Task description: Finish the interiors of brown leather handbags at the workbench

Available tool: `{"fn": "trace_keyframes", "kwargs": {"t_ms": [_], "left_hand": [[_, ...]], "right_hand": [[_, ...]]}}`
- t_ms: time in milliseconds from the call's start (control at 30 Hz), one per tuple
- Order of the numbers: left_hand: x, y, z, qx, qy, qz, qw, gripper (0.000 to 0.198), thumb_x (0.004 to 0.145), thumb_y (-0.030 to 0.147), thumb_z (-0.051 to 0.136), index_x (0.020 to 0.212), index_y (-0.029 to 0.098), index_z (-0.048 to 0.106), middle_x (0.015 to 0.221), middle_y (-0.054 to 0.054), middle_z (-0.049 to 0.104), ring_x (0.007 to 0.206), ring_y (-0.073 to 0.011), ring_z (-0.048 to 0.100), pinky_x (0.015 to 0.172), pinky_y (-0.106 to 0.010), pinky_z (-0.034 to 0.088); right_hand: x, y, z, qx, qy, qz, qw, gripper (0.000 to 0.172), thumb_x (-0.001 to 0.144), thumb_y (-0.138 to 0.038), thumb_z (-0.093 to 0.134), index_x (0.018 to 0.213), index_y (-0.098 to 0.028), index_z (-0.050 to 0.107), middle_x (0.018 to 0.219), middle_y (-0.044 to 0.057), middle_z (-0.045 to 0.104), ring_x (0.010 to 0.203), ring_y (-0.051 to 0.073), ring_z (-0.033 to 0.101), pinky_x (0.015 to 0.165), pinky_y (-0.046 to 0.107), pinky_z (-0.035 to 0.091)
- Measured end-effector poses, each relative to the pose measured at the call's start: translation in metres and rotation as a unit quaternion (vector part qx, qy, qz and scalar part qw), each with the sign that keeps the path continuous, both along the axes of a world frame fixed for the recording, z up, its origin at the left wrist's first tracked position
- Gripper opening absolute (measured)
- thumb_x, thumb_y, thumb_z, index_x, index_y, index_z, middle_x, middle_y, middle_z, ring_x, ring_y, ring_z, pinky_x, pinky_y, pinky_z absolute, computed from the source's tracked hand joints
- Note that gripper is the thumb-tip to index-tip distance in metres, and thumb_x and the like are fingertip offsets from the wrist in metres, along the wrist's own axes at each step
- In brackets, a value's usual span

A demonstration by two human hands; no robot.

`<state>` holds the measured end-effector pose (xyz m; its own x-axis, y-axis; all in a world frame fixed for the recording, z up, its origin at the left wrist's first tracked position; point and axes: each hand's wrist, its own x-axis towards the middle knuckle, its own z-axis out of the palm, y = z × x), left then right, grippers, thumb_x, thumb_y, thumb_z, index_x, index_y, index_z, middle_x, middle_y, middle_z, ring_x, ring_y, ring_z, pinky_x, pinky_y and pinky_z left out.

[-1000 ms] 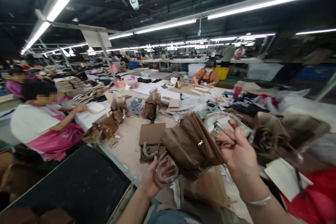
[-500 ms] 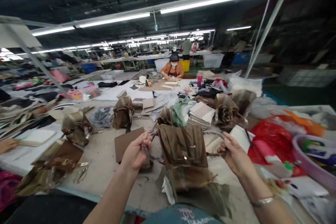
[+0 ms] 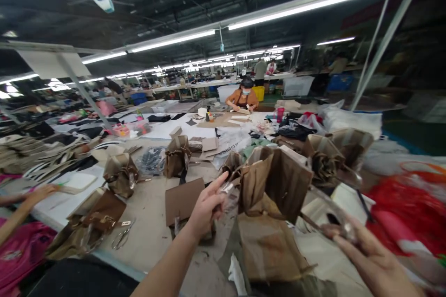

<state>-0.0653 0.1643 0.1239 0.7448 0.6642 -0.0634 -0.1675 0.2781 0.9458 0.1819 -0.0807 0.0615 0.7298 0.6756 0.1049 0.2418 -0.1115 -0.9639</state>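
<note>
A brown fabric bag [image 3: 256, 185] stands on the table in front of me, its top now spread open and its flap [image 3: 272, 246] hanging toward me. My left hand [image 3: 207, 206] is at the bag's left side, index finger stretched out, the other fingers curled on a plastic-wrapped handle [image 3: 228, 189]. On the right, my right hand [image 3: 365, 250], blurred by motion, grips another plastic-wrapped handle [image 3: 325, 199] between thumb and fingers. A brown panel [image 3: 183, 199] lies left of the bag.
Metal scissors [image 3: 121, 236] and several similar brown bags [image 3: 120, 174] lie to the left. A red plastic bag [image 3: 404, 209] is at right. A co-worker's hand [image 3: 45, 191] rests near pale sheets at far left; another person [image 3: 244, 95] sits across the table.
The bag has gone from front-facing and closed-looking to spread open at the top. My right hand has moved right and nearer to me. The view has shifted left.
</note>
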Motion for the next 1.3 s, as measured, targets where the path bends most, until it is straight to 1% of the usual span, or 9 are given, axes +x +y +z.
{"fn": "trace_keyframes", "kwargs": {"t_ms": [100, 200, 300, 433, 567, 667, 800, 1033, 1300], "left_hand": [[-0.019, -0.002, -0.042, 0.043, 0.093, -0.015, 0.995, 0.066, 0.076, 0.021, 0.052, 0.138, 0.019, 0.032, 0.051, 0.004, 0.053, 0.036, -0.0061, 0.037, 0.038, -0.017, 0.027], [-0.032, -0.009, -0.083, 0.086, 0.182, -0.029, 0.979, 0.058, 0.075, 0.020, 0.050, 0.133, 0.016, 0.042, 0.053, 0.003, 0.054, 0.045, -0.0097, 0.045, 0.047, -0.021, 0.037], [-0.035, -0.023, -0.100, 0.216, 0.251, -0.005, 0.944, 0.053, 0.077, 0.022, 0.050, 0.129, 0.019, 0.047, 0.071, -0.001, 0.060, 0.067, -0.0152, 0.055, 0.069, -0.028, 0.044], [-0.019, -0.038, -0.095, 0.374, 0.316, 0.053, 0.870, 0.078, 0.068, 0.042, 0.066, 0.137, 0.022, 0.035, 0.128, -0.012, 0.047, 0.118, -0.0286, 0.042, 0.099, -0.042, 0.032], [0.009, -0.035, -0.091, 0.400, 0.354, 0.057, 0.843, 0.091, 0.061, 0.048, 0.070, 0.137, 0.014, 0.033, 0.133, -0.017, 0.044, 0.123, -0.0319, 0.039, 0.102, -0.044, 0.031], [0.024, -0.028, -0.089, 0.408, 0.349, 0.064, 0.841, 0.082, 0.063, 0.044, 0.070, 0.134, 0.017, 0.039, 0.126, -0.015, 0.053, 0.115, -0.0316, 0.048, 0.097, -0.044, 0.037], [0.031, -0.026, -0.086, 0.409, 0.295, 0.062, 0.861, 0.060, 0.066, 0.034, 0.069, 0.123, 0.023, 0.052, 0.118, -0.008, 0.060, 0.108, -0.0283, 0.054, 0.093, -0.040, 0.040], [0.027, -0.031, -0.080, 0.416, 0.232, 0.047, 0.878, 0.049, 0.068, 0.028, 0.068, 0.115, 0.025, 0.056, 0.111, -0.004, 0.063, 0.104, -0.0233, 0.056, 0.092, -0.035, 0.042], [0.019, -0.030, -0.096, 0.447, 0.179, 0.117, 0.869, 0.050, 0.072, 0.023, 0.066, 0.119, 0.020, 0.048, 0.120, -0.011, 0.056, 0.112, -0.0236, 0.052, 0.098, -0.039, 0.040]], "right_hand": [[-0.025, -0.020, -0.023, -0.118, -0.032, 0.156, 0.980, 0.026, 0.073, -0.041, 0.062, 0.091, -0.022, 0.064, 0.089, 0.004, 0.068, 0.085, 0.025, 0.063, 0.076, 0.032, 0.052], [-0.052, -0.029, -0.056, -0.152, -0.020, 0.249, 0.956, 0.020, 0.076, -0.038, 0.056, 0.078, -0.019, 0.062, 0.074, 0.002, 0.065, 0.072, 0.020, 0.061, 0.067, 0.028, 0.051], [-0.067, -0.029, -0.075, -0.153, -0.009, 0.284, 0.946, 0.021, 0.077, -0.037, 0.055, 0.079, -0.018, 0.061, 0.075, 0.003, 0.064, 0.072, 0.020, 0.061, 0.066, 0.028, 0.051], [-0.069, -0.025, -0.068, -0.151, -0.013, 0.328, 0.933, 0.021, 0.079, -0.038, 0.054, 0.081, -0.019, 0.062, 0.077, 0.004, 0.065, 0.075, 0.022, 0.062, 0.071, 0.031, 0.052], [-0.048, -0.027, -0.047, -0.181, -0.070, 0.376, 0.906, 0.026, 0.077, -0.040, 0.057, 0.094, -0.023, 0.067, 0.090, 0.007, 0.069, 0.086, 0.026, 0.064, 0.077, 0.033, 0.053], [-0.023, -0.020, -0.029, -0.194, -0.171, 0.321, 0.911, 0.038, 0.074, -0.039, 0.062, 0.109, -0.024, 0.063, 0.106, 0.009, 0.066, 0.096, 0.027, 0.062, 0.083, 0.036, 0.052], [-0.006, 0.018, 0.004, -0.085, -0.325, 0.234, 0.912, 0.038, 0.082, -0.031, 0.055, 0.120, -0.024, 0.054, 0.114, 0.010, 0.061, 0.100, 0.023, 0.059, 0.086, 0.038, 0.050], [-0.025, 0.113, 0.038, -0.046, -0.492, 0.353, 0.794, 0.044, 0.080, -0.021, 0.058, 0.123, -0.021, 0.050, 0.116, 0.010, 0.059, 0.113, 0.024, 0.046, 0.094, 0.042, 0.042], [-0.027, 0.132, 0.034, -0.017, -0.506, 0.416, 0.756, 0.030, 0.084, -0.020, 0.052, 0.114, -0.021, 0.054, 0.103, 0.007, 0.062, 0.099, 0.018, 0.052, 0.098, 0.042, 0.030]]}}
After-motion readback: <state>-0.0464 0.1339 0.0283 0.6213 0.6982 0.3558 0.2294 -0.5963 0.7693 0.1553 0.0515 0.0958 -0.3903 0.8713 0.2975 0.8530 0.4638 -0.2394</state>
